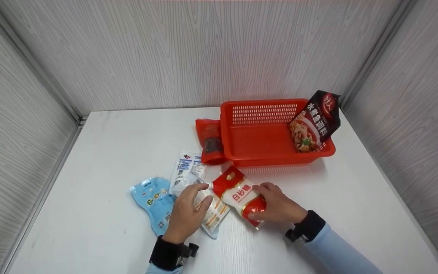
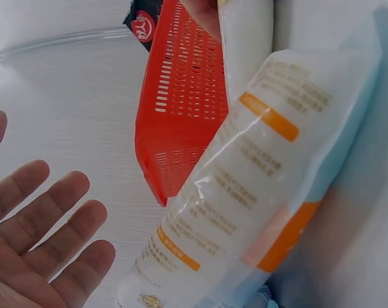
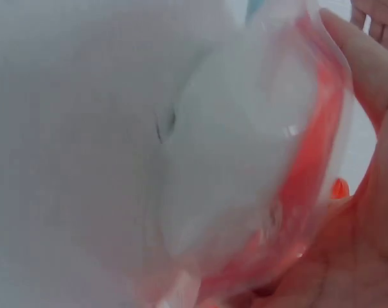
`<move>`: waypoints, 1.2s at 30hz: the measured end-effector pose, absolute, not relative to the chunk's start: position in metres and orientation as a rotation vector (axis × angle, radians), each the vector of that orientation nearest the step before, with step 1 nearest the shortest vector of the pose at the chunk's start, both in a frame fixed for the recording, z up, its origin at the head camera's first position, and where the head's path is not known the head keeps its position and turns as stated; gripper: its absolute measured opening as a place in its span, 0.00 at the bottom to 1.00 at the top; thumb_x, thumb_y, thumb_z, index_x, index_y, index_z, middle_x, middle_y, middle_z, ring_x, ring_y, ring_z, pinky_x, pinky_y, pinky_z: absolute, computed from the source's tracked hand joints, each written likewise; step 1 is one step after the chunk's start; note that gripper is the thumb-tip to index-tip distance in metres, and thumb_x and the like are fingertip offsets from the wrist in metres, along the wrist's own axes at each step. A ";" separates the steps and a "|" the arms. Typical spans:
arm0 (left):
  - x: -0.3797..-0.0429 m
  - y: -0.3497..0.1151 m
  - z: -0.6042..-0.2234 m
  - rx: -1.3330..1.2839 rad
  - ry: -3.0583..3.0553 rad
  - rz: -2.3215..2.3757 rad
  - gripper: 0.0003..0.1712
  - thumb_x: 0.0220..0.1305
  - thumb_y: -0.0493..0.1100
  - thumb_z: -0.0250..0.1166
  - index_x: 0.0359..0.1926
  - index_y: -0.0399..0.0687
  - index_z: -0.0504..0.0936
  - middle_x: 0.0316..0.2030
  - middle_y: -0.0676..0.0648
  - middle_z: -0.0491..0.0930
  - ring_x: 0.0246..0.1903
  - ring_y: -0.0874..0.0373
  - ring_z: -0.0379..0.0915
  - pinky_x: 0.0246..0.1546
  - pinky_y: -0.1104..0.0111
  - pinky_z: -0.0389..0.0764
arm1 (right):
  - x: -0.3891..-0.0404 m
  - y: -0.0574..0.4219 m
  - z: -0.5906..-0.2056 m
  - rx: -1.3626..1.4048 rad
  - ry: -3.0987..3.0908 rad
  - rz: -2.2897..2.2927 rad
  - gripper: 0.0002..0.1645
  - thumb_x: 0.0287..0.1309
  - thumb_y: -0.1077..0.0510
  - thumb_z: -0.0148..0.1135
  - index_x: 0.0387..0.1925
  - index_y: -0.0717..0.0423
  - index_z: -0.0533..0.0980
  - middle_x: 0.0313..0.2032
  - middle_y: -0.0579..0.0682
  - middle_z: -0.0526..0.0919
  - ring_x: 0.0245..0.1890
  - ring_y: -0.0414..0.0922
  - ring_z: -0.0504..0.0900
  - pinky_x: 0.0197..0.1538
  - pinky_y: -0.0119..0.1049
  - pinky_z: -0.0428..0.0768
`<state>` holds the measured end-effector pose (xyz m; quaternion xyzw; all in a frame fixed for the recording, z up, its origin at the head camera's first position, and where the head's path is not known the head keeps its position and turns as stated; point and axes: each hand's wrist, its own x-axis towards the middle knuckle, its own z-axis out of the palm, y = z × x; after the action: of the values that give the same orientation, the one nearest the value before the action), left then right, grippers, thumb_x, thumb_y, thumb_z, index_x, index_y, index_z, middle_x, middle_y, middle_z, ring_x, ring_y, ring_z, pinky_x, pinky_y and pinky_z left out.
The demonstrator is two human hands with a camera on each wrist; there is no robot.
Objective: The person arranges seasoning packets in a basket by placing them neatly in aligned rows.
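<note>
The sugar bag is positioned at 7 o'clock from the basket, long axis slanted, top toward 10:30. Its lower end is gripped by the right hand; fingers of the left hand are spread.

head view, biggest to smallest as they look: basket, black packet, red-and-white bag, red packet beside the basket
1. Basket
2. Black packet and red-and-white bag: too alike to rank
3. Red packet
</note>
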<state>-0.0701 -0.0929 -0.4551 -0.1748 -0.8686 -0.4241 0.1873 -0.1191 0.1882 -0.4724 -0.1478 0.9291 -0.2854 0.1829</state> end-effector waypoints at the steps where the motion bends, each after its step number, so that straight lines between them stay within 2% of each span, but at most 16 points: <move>1: -0.070 -0.092 -0.455 -0.490 -2.442 -1.181 0.19 0.64 0.54 0.55 0.53 0.52 0.73 0.49 0.54 0.75 0.52 0.63 0.68 0.51 0.64 0.71 | -0.120 0.189 -0.471 -0.372 2.615 -0.825 0.59 0.30 0.26 0.66 0.65 0.44 0.58 0.56 0.47 0.63 0.50 0.44 0.64 0.48 0.45 0.74; 4: -0.070 -0.091 -0.455 -0.484 -2.423 -1.165 0.19 0.63 0.53 0.57 0.52 0.53 0.74 0.49 0.56 0.75 0.51 0.64 0.68 0.50 0.65 0.71 | -0.125 0.192 -0.471 -0.247 2.626 -0.893 0.59 0.32 0.27 0.65 0.64 0.51 0.59 0.51 0.46 0.69 0.47 0.44 0.68 0.49 0.46 0.74; 7: -0.071 -0.089 -0.455 -0.484 -2.405 -1.158 0.18 0.62 0.52 0.58 0.51 0.52 0.75 0.48 0.56 0.76 0.50 0.64 0.69 0.50 0.65 0.71 | -0.130 0.193 -0.475 -0.197 2.637 -0.930 0.53 0.35 0.28 0.66 0.58 0.56 0.65 0.42 0.46 0.74 0.40 0.44 0.72 0.44 0.43 0.75; 11: -0.071 -0.089 -0.456 -0.488 -2.413 -1.153 0.19 0.62 0.52 0.58 0.51 0.51 0.75 0.48 0.56 0.76 0.50 0.64 0.69 0.50 0.66 0.71 | -0.136 0.193 -0.481 -0.162 2.584 -0.961 0.45 0.34 0.29 0.67 0.48 0.54 0.68 0.34 0.46 0.75 0.33 0.44 0.73 0.36 0.37 0.75; 19: -0.069 -0.090 -0.454 -0.487 -2.442 -1.155 0.22 0.63 0.54 0.56 0.51 0.46 0.75 0.49 0.55 0.76 0.51 0.63 0.68 0.51 0.65 0.71 | -0.140 0.193 -0.484 -0.111 2.485 -1.029 0.40 0.33 0.31 0.69 0.41 0.53 0.68 0.31 0.49 0.76 0.31 0.46 0.75 0.33 0.37 0.75; 27: -0.069 -0.089 -0.452 -0.474 -2.440 -1.164 0.20 0.63 0.54 0.57 0.52 0.52 0.74 0.49 0.56 0.75 0.51 0.65 0.68 0.51 0.66 0.71 | -0.137 0.195 -0.485 -0.119 2.462 -1.077 0.39 0.34 0.33 0.70 0.42 0.54 0.67 0.32 0.49 0.75 0.32 0.46 0.74 0.33 0.37 0.75; 36: -0.071 -0.088 -0.454 -0.467 -2.468 -1.129 0.19 0.63 0.54 0.57 0.52 0.53 0.74 0.48 0.57 0.75 0.50 0.64 0.69 0.50 0.65 0.71 | -0.129 0.201 -0.476 -0.200 2.434 -1.171 0.30 0.41 0.42 0.71 0.40 0.54 0.68 0.31 0.50 0.77 0.29 0.47 0.77 0.30 0.37 0.78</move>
<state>-0.0706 -0.0882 -0.4539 -0.1663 -0.8794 -0.4022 0.1929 -0.1289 0.2013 -0.4763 -0.0722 0.8777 -0.4223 0.2147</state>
